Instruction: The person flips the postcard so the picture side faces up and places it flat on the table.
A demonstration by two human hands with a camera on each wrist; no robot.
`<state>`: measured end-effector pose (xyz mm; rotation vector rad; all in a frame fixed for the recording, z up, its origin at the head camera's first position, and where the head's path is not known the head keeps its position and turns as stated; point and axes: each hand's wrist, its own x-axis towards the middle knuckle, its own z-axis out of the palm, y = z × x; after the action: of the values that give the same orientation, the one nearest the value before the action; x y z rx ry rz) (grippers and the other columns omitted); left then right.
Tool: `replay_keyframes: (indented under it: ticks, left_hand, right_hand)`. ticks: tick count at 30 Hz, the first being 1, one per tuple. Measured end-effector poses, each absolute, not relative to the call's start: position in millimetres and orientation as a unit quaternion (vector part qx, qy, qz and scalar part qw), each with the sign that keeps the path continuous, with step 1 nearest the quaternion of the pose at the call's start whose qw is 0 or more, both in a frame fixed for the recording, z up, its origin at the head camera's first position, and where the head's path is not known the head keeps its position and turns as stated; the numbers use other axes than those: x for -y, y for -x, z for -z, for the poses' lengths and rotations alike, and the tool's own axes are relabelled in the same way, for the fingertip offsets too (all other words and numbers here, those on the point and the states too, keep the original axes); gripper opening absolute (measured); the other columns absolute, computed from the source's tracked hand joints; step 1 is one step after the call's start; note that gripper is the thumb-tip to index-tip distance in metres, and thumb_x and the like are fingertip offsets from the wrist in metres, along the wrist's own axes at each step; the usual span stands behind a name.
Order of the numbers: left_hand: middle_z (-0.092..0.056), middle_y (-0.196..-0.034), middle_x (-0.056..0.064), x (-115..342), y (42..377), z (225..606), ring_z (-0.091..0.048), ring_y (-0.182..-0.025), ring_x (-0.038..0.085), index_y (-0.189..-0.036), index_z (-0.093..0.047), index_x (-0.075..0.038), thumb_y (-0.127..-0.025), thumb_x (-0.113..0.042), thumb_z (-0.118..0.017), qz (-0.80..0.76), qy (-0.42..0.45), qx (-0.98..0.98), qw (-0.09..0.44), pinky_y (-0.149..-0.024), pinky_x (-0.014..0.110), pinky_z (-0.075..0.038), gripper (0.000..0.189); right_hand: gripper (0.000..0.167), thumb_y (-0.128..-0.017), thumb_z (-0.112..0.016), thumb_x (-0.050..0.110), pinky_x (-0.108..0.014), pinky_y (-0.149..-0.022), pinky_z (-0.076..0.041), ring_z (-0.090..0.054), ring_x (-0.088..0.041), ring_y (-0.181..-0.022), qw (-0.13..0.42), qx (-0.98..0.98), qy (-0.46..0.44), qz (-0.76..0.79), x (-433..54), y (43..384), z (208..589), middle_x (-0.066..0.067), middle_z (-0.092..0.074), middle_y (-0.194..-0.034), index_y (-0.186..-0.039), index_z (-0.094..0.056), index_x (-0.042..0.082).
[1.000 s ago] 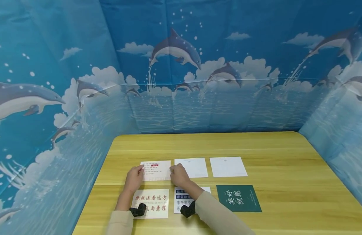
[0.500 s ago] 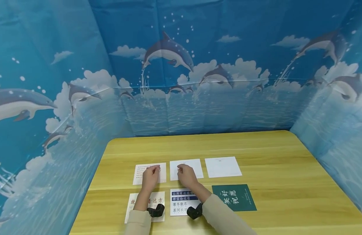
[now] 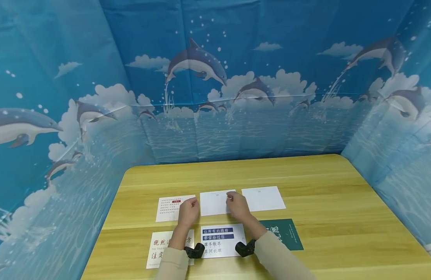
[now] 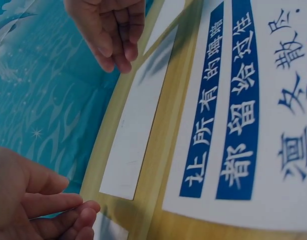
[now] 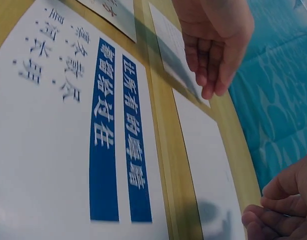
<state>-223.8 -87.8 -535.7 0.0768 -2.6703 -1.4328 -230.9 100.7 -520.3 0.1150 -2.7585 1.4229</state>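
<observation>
My left hand (image 3: 189, 210) hovers near the right edge of a back-row card with small print and a red box (image 3: 167, 212), its fingers loosely bent and holding nothing. My right hand (image 3: 237, 204) is over the right edge of the middle blank white card (image 3: 213, 205), equally free of any object. Both wrist views show the fingers relaxed above the cards, casting shadows on them. Between my forearms lies a white card with two blue bands (image 3: 222, 243), its blue lettering large in the left wrist view. A red-lettered card (image 3: 157, 249) is partly covered by my left forearm.
To the right in the back row lies another blank white card (image 3: 263, 199). A dark green card (image 3: 290, 235) in front is partly hidden by my right arm. The yellow wooden table (image 3: 341, 217) is bordered by a blue dolphin-print curtain (image 3: 208, 136).
Both hands have shifted right. The left has let go of the printed card's left edge and crossed over it; the right has moved from the printed card's right edge across the middle card.
</observation>
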Motion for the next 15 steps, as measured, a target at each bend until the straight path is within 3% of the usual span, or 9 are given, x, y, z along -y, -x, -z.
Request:
replay_keyframes:
  ticks: [4,7,9,12,15]
  left_hand:
    - [-0.063,-0.1,0.022,84,222,536,-0.058,-0.095,0.035,-0.11,-0.061,0.011,-0.089,-0.005,-0.051,0.464,-0.023,0.884,0.053,-0.08,0.045,-0.047,0.028]
    - [-0.063,-0.094,0.022,82,222,535,-0.059,-0.089,0.035,-0.106,-0.062,0.01,-0.09,-0.006,-0.051,0.455,-0.021,0.889,0.045,-0.075,0.045,-0.048,0.026]
    - [-0.061,-0.078,0.017,81,221,535,-0.058,-0.073,0.03,-0.092,-0.065,0.006,-0.09,-0.007,-0.051,0.452,-0.021,0.891,0.04,-0.063,0.04,-0.048,0.019]
    - [-0.044,-0.056,0.006,79,223,535,-0.043,-0.051,0.02,-0.065,-0.051,-0.004,-0.09,-0.006,-0.049,0.45,-0.02,0.892,0.038,-0.047,0.03,-0.036,0.025]
    - [-0.029,-0.051,-0.002,77,223,534,-0.03,-0.045,0.013,-0.058,-0.035,-0.012,-0.09,-0.006,-0.048,0.449,-0.018,0.892,0.041,-0.044,0.025,-0.027,0.036]
  right_hand:
    - [0.029,-0.087,-0.048,0.001,-0.034,-0.064,-0.047,-0.055,-0.023,-0.067,0.018,0.89,-0.027,-0.454,-114,230,520,-0.023,-0.062,-0.1,-0.11,-0.058,-0.014]
    - [0.029,-0.087,-0.048,0.0,-0.039,-0.071,-0.049,-0.059,-0.029,-0.077,0.018,0.894,-0.029,-0.448,-122,228,520,-0.025,-0.061,-0.102,-0.11,-0.056,-0.016]
    - [0.027,-0.086,-0.049,-0.002,-0.037,-0.069,-0.049,-0.058,-0.027,-0.077,0.022,0.897,-0.028,-0.441,-126,227,520,-0.022,-0.062,-0.095,-0.107,-0.058,-0.016]
    - [0.026,-0.084,-0.049,-0.003,-0.036,-0.067,-0.046,-0.054,-0.023,-0.071,0.023,0.901,-0.026,-0.433,-129,227,523,-0.021,-0.062,-0.092,-0.105,-0.059,-0.015]
    - [0.027,-0.084,-0.048,-0.003,-0.035,-0.065,-0.043,-0.048,-0.019,-0.063,0.026,0.902,-0.024,-0.431,-131,228,526,-0.022,-0.062,-0.093,-0.105,-0.06,-0.015]
